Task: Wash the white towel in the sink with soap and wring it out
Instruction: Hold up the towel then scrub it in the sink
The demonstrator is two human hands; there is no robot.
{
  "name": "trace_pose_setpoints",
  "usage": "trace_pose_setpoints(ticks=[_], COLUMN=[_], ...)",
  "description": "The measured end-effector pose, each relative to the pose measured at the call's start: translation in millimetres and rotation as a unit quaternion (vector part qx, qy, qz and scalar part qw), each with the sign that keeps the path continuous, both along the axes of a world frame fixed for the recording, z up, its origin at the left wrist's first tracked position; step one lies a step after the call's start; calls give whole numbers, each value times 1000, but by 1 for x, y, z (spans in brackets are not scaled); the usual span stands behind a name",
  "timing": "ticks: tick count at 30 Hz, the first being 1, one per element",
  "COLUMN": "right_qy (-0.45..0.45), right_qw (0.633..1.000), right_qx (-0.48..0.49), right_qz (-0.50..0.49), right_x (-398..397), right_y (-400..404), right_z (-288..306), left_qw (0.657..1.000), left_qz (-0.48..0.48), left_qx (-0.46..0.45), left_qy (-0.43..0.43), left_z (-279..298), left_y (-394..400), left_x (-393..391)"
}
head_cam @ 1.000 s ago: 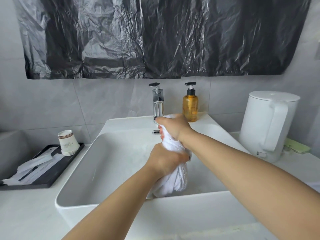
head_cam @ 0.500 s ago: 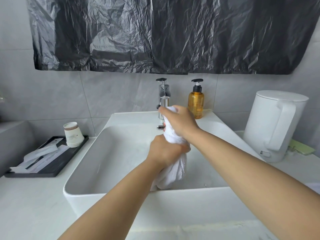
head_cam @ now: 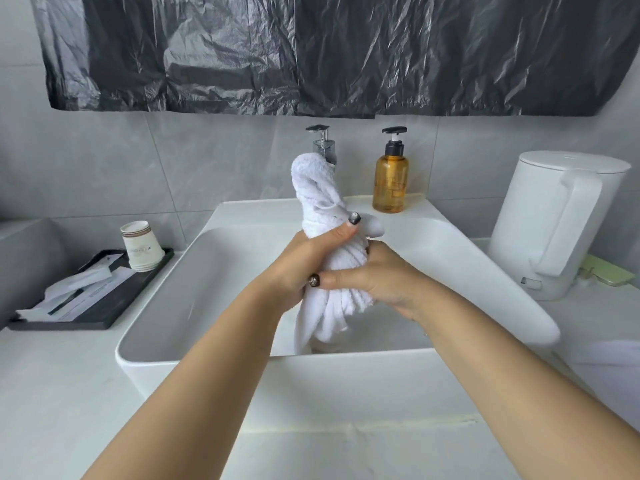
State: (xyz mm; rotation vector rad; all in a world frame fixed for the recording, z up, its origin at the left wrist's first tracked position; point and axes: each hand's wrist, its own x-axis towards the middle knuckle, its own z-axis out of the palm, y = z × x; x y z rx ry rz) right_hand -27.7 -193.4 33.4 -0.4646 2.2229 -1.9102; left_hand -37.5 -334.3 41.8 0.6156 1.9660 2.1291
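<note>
White towel (head_cam: pixel 320 202) was twisted into a tight rope, held upright over the sink (head_cam: pixel 162 296). Top end stuck up w/ a rounded knob in front of the faucet (head_cam: pixel 325 143); bottom end hung loose in folds down into the basin, nr the front wall. Left hand (head_cam: pixel 304 261) gripped the middle, fingers wrapped round it, thumb up along the cloth. Right hand (head_cam: pixel 381 275) gripped it at the same height from the other side, thumb across the front, other fingers curled behind. Both clamped on the towel, hands touching.

Vs. 0.5 s ago: right hand was then at the towel's top end, above the left; by now it had dropped level w/ the left, so the top end stood free. More of the twist showed. View had also shifted a bit.

Room: sink rim ran wide on both sides of the hands, open basin to the left. Amber soap bottle (head_cam: pixel 390 181) sat on the back ledge, just right of the faucet, apart from the towel. White kettle (head_cam: pixel 554 223) on the counter well to the right. Black tray (head_cam: pixel 104 299) w/ paper cups (head_cam: pixel 140 245) well to the left. Black plastic sheet (head_cam: pixel 311 53) hung on the wall above.
</note>
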Motion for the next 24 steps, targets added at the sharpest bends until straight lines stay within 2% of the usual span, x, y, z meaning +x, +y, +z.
trace_pose_setpoints(ticks=[2, 4, 7, 12, 17, 20, 24], right_qy=[4, 22, 26, 32, 39, 19, 24], right_qw=[998, 992, 972, 946, 964, 977, 990], right_qx=[-57, -120, -228, -306, -256, -210, -114], right_qz=[-26, -43, -50, -101, -61, -39, -80], right_x=[4, 5, 9, 9, 7, 6, 0], right_y=[4, 6, 5, 0, -9, -10, -12], right_z=[1, 2, 1, -1, -3, 0, 0], left_qw=[997, 995, 994, 992, 990, 986, 977], left_qz=[-62, -95, -92, -65, -74, -32, 29], left_qx=[28, 17, -51, -101, -97, -139, -185], left_qy=[-41, -36, -6, -24, -73, -83, -97], left_z=[2, -2, -8, -11, -15, -17, -24], left_y=[0, -1, 0, 7, 9, 12, 18], left_x=[6, 10, 24, 33, 33, 35, 32])
